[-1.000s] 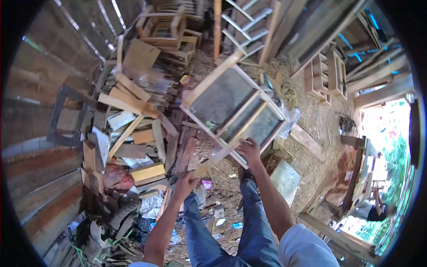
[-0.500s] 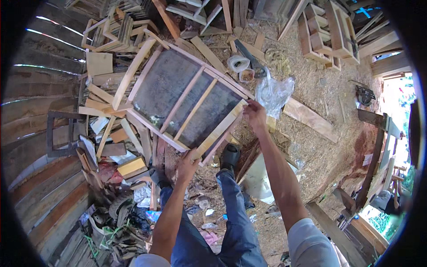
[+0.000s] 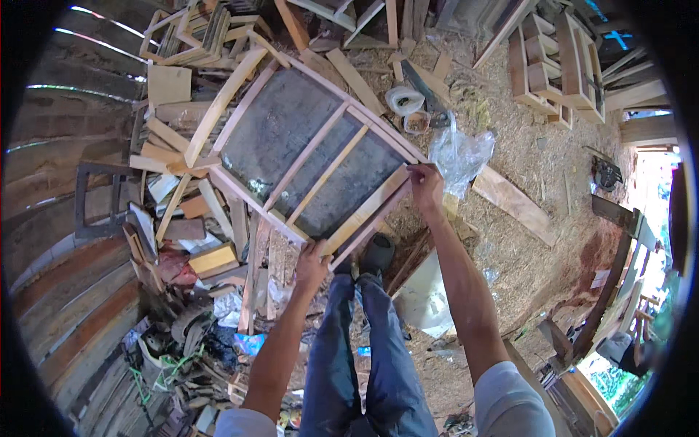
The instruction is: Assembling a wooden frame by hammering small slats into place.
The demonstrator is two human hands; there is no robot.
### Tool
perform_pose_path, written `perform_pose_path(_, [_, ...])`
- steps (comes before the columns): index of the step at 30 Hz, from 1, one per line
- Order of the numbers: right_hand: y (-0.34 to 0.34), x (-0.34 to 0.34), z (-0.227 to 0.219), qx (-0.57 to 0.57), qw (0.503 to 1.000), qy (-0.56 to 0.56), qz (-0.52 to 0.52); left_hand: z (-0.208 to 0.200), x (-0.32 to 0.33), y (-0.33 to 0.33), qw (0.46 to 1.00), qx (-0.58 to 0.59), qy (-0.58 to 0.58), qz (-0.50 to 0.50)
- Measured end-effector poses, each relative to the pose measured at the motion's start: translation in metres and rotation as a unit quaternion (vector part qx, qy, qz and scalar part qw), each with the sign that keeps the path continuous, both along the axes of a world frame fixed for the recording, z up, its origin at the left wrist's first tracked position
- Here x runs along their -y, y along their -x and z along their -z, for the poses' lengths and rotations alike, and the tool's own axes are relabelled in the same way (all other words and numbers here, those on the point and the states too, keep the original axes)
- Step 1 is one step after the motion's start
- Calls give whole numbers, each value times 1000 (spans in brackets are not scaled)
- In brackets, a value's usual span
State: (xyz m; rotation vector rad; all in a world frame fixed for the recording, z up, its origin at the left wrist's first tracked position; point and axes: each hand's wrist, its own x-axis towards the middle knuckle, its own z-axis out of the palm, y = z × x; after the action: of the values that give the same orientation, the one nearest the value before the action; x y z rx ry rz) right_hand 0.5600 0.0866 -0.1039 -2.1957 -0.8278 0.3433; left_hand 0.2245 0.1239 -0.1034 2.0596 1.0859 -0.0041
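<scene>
Holds a dark-panelled wooden frame (image 3: 306, 157) just beyond the shoes (image 3: 378, 253) and left of some crumpled clear plastic (image 3: 460, 154), clamping fingers of left hand (image 3: 312, 267) and right hand (image 3: 428, 188) on its near corners.

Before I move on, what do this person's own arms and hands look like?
The left sleeve and right sleeve are short, pale whitish-grey with a bluish tint, and show no clear markings; only a small part of the left one is in view. The left hand and right hand are ungloved, with no watch, bracelet or cable visible.
</scene>
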Motion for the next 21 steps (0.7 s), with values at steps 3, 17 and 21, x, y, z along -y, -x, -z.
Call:
perform_pose_path(3, [11,6,-7,-74,995,32,61,-11,-1,-3,1000,-9,-8,15])
perform_pose_path(17, [63,-8,-5,-293,948,86,93,0,-32,9,984,20,115,136])
perform_pose_path(21, [71,-16,-24,-286,950,92,89,-4,-36,8,982,32,169,73])
